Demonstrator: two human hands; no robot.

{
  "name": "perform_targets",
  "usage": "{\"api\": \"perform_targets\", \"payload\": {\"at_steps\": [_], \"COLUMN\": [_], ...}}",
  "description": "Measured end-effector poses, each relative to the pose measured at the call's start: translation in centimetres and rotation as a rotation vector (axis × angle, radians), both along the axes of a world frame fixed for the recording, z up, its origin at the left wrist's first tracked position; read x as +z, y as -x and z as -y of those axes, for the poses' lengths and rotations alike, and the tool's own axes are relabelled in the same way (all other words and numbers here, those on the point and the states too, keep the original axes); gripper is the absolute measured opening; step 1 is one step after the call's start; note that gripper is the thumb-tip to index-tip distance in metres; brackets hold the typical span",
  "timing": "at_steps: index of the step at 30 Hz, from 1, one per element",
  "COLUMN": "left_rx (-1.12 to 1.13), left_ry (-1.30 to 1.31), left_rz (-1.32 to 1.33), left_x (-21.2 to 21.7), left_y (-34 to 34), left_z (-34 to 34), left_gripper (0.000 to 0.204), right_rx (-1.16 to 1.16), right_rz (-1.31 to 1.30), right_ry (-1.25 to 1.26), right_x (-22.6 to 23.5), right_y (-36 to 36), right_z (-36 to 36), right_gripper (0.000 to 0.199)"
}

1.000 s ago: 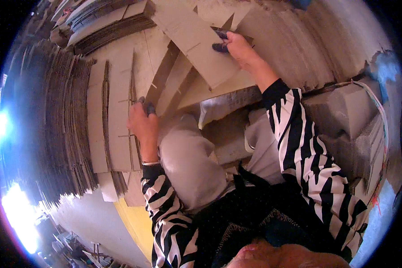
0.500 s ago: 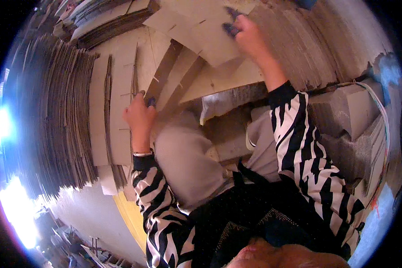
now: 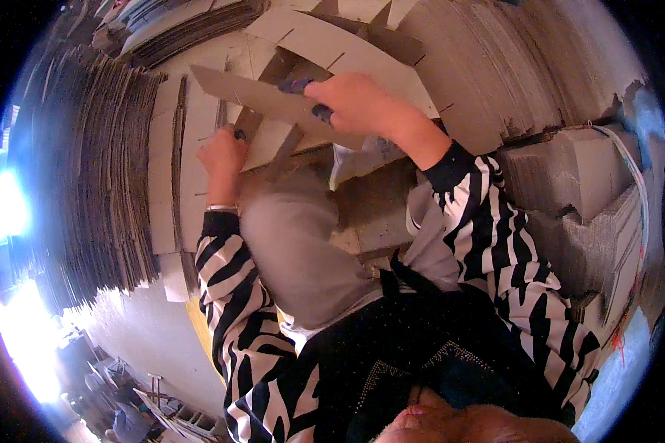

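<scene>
My right hand (image 3: pixel 358 107), with dark coverings on its fingertips, is closed on a long slotted cardboard strip (image 3: pixel 236 90). The strip slants over the work surface, its free end reaching toward the left. My left hand (image 3: pixel 223 156) is closed at the tips of its fingers near two upright cardboard dividers (image 3: pixel 282 151); it seems to pinch one of them, though its grip is partly hidden. Beyond my right hand lies a wider pale cardboard sheet (image 3: pixel 362 53) with short slits along it.
A tall row of packed cardboard sheets (image 3: pixel 89 177) stands at the left. More stacked cardboard (image 3: pixel 488 66) fills the right, and another pile (image 3: pixel 192 33) lies at the far left. A clear plastic bag (image 3: pixel 358 159) hangs by the front edge, above my knees.
My right hand has come from the far side toward my left hand, bringing the cardboard strip. My left hand has shifted slightly up and left. The far sheets lie differently.
</scene>
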State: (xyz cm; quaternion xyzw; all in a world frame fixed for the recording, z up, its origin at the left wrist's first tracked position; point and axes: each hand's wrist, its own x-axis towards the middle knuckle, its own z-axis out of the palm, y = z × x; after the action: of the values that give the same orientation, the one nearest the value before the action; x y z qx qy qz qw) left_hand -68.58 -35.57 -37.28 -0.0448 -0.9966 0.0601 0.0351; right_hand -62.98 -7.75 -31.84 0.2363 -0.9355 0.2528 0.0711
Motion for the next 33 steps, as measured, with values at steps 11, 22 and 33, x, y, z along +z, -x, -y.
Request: {"api": "perform_targets", "payload": {"at_steps": [11,22,33], "left_rx": [-0.166,-0.310,0.062], "left_ry": [0.056,-0.626,-0.102], "left_rz": [-0.088,0.088,0.030], "left_x": [6.0,2.4,-0.5], "left_y": [-2.9,-1.6,1.5], "left_z": [-4.9,-4.5,-1.6], "left_gripper": [0.023,0.029,0.028], "right_rx": [0.042,0.058,0.070], "right_rz": [0.062,-0.027,-0.052], "right_ry": [-0.146,-0.060,-0.112], "right_x": [-2.6,-8.8,-6.9], "right_y": [-0.5,-0.4,-2.6], "right_z": [0.5,0.1,-1.1], "right_gripper": [0.021,0.030,0.034]}}
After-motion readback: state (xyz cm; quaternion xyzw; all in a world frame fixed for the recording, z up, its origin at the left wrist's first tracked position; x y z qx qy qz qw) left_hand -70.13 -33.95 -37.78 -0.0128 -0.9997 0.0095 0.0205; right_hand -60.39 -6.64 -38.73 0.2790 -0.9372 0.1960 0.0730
